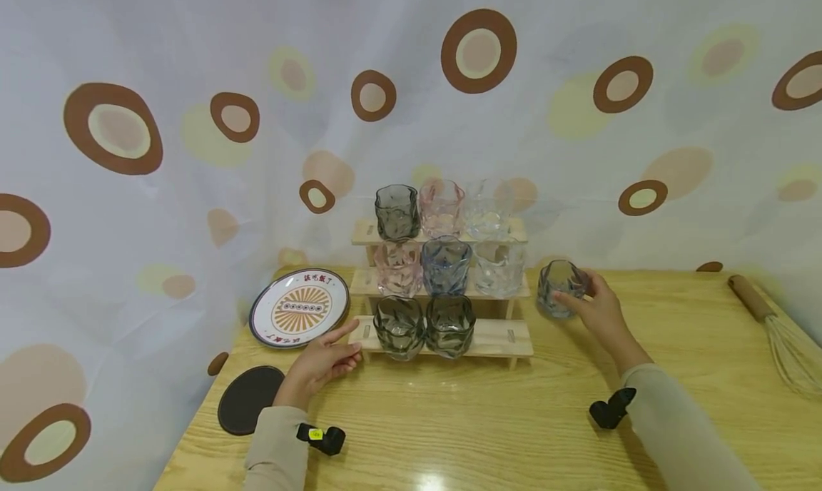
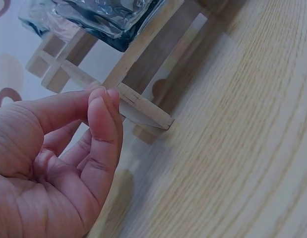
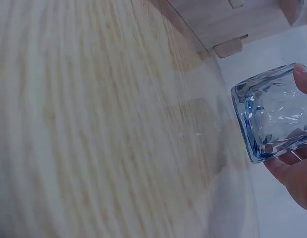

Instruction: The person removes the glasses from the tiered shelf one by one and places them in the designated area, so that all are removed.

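Observation:
My right hand (image 1: 600, 307) grips a blue-tinted glass (image 1: 557, 288) to the right of a three-tier wooden rack (image 1: 497, 340). The right wrist view catches that glass close over the tabletop, with fingers on both sides of it. At the left end of the rack's lowest board, my left hand (image 1: 323, 362) pinches the corner between thumb and forefinger. Two dark grey glasses (image 1: 399, 328) share the bottom tier, whose right end is bare. Pink, blue (image 1: 447, 266) and clear glasses fill the middle tier; dark grey, pink and clear ones stand on top.
To the left of the rack sits a patterned plate (image 1: 300, 308), with a black round mat (image 1: 249, 400) nearer the front. A whisk (image 1: 773, 330) with a wooden handle lies at the far right of the wooden table (image 1: 449, 434). A dotted curtain (image 1: 411, 134) hangs behind.

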{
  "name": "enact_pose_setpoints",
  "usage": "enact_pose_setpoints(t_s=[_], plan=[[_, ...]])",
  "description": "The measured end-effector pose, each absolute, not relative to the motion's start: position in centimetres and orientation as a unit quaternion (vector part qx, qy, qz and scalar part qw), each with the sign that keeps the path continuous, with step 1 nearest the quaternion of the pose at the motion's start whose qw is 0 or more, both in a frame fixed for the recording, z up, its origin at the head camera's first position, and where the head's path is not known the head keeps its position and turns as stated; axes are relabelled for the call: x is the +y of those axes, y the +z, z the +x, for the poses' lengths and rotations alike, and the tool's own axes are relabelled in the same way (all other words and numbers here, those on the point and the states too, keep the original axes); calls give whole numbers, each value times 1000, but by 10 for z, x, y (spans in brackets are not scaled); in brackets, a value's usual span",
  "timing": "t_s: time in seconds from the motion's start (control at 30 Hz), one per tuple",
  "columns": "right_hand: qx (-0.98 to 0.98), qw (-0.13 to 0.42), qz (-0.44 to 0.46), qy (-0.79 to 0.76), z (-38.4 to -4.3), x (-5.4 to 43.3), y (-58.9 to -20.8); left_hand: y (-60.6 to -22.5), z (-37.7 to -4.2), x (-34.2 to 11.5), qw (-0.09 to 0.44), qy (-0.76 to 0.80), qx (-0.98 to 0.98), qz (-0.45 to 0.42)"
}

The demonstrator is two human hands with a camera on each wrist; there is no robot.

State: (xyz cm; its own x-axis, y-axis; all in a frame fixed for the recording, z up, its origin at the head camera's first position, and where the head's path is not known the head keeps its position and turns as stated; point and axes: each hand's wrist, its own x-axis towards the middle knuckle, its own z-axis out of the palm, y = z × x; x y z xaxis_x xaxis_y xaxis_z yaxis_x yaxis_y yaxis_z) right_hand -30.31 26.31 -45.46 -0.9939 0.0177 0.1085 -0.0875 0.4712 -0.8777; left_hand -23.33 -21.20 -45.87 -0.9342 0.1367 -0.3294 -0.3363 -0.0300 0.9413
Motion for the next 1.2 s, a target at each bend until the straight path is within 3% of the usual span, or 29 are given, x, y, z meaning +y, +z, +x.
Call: enact_pose_setpoints(t_s=[0.33,0.77,1.2], plan=[[-841,62,-37,536,-320,253,-459,-460,-233,-213,166,718,673,-68],[-846,86,-40,524,-341,245,-462,-460,-234,-214,164,716,675,-70],[-845,59,-41,530,-344,245,-465,-460,-235,-213,164,721,669,-78]])
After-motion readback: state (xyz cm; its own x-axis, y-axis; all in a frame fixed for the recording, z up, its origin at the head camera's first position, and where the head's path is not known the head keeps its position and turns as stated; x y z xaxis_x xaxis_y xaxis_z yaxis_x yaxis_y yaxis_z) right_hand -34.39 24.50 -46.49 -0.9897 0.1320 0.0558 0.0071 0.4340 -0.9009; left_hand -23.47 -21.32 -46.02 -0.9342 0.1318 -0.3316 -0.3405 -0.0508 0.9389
